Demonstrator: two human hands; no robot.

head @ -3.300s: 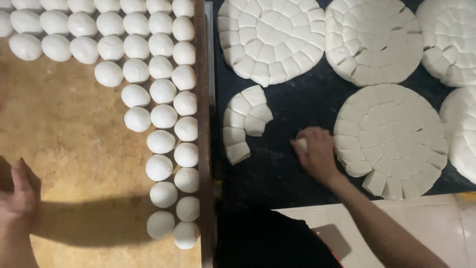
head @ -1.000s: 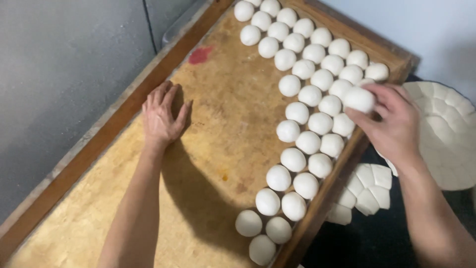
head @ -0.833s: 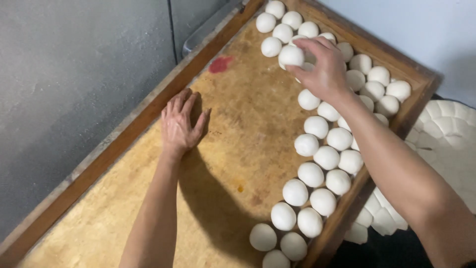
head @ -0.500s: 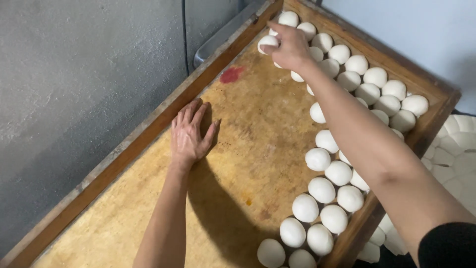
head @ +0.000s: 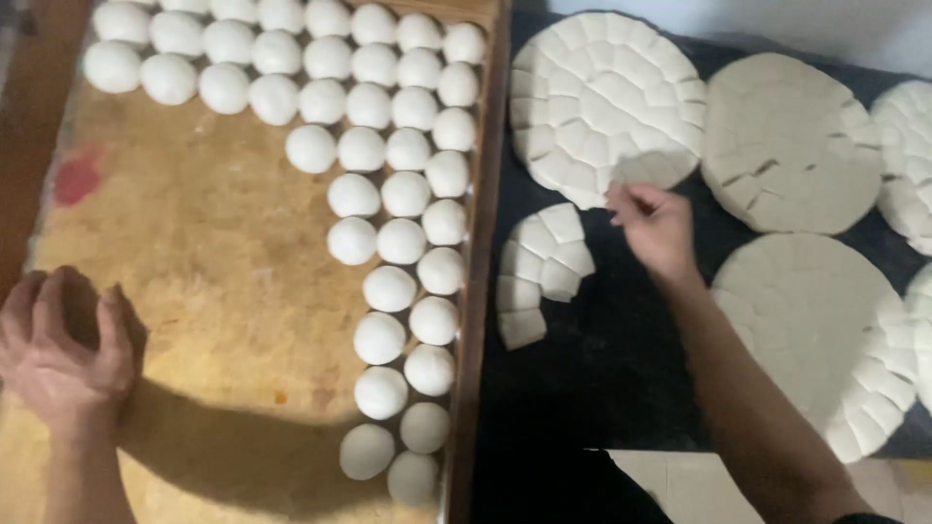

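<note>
- The right hand (head: 656,225) is now in the middle right of the frame, over the black table (head: 602,378). Half a second ago it was stretched to the far corner of the tray with a ball in its fingers.
- Its fingers are pinched together at the lower edge of the cut dough disc (head: 607,102) in the upper middle. It seems to pinch a dough piece there, but the piece itself I cannot tell apart from the disc.
- Just below and left of this hand lies a partial ring of cut pieces (head: 542,270), apart from the hand.
- The left hand (head: 63,349) is at the lower left, resting on the bare wood of the tray (head: 194,291). Its fingers are curled loosely and it holds nothing. Before, it lay flat with the fingers spread.
- The dough balls (head: 388,223) fill the top of the tray and run down its right side in rows, to the lower middle of the frame.
- More discs (head: 788,146) lie at the right, on the black table.
- The view is now straight from above; in the earlier frames it looked along the tray at an angle, with a grey wall at the left.
</note>
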